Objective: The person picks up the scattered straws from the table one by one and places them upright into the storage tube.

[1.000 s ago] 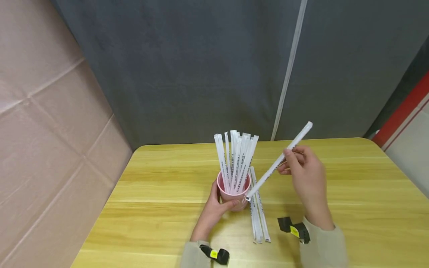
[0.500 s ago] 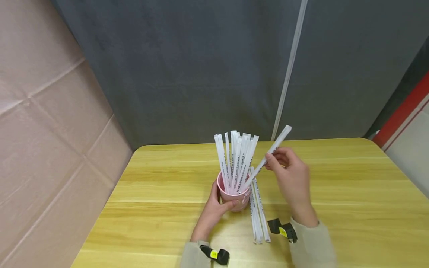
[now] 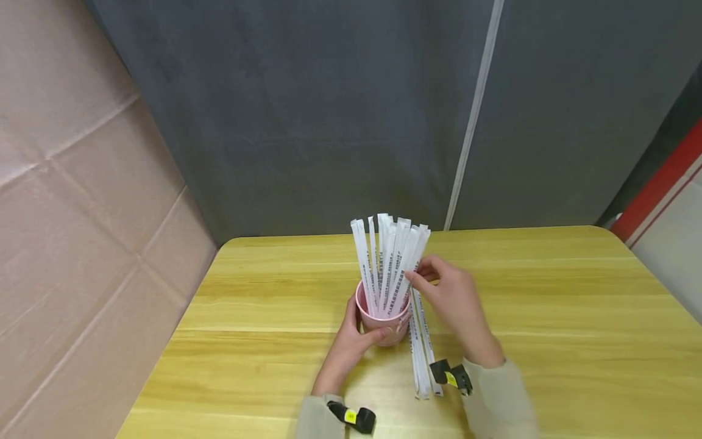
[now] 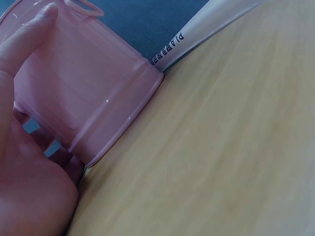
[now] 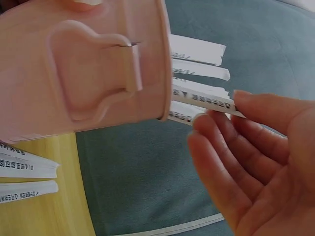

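A pink cup (image 3: 374, 324) stands on the table, filled with several paper-wrapped straws (image 3: 385, 262) that fan out above its rim. My left hand (image 3: 347, 347) grips the cup from the left, thumb across its front wall; the left wrist view shows its base at the wood. With thumb and fingers, my right hand (image 3: 454, 300) pinches a wrapped straw (image 5: 209, 102) whose lower end is inside the cup, hidden by the wall. The cup's moulded handle (image 5: 133, 69) faces the right wrist camera. Just right of the cup, a few more wrapped straws (image 3: 421, 366) lie on the table.
The wood-grain table (image 3: 247, 366) ends at the back against a dark grey cloth (image 3: 329, 122) with a pale vertical strip. A pinkish sheet (image 3: 82, 213) covers the left side. A red-edged panel (image 3: 658, 183) stands at the right.
My right hand has moved left and down, bringing the straw from beside the cup into it and more upright among the others. My left hand and the cup have stayed put.
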The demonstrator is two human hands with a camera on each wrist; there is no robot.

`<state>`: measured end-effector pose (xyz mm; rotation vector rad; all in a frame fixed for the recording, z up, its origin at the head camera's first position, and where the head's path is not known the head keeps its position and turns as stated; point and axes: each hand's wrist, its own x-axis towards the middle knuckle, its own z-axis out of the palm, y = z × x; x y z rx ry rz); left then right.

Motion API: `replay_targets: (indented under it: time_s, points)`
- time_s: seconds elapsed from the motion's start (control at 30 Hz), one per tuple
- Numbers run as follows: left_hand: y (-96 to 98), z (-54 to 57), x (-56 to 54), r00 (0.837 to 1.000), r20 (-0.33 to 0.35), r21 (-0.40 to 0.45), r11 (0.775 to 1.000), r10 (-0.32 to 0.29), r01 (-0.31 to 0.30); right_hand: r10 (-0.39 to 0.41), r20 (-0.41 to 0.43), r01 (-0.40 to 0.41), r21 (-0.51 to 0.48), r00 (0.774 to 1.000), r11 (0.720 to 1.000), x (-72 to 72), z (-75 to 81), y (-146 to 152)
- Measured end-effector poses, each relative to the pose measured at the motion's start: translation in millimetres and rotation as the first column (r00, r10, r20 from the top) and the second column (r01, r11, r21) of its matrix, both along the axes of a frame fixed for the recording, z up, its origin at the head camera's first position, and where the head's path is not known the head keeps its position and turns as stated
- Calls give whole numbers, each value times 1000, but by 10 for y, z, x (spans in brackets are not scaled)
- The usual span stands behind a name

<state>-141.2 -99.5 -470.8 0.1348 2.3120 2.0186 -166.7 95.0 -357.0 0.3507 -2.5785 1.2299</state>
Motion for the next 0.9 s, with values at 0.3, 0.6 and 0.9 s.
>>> replay_targets:
  time_s: [0.3, 0.6, 0.9]
  points:
    - [3, 180, 72, 999, 35, 13, 1000, -10, 9, 24, 49, -28, 68, 998, 997, -42, -81, -51]
    - [17, 305, 121, 1000, 23, 5, 1000, -17, 17, 46, 125, -55, 67, 991, 996, -85, -132, -21]
    - [29, 296, 117, 1000, 21, 17, 1000, -14, 14, 142, 178, -155, 58, 974, 986, -147, -202, 130]
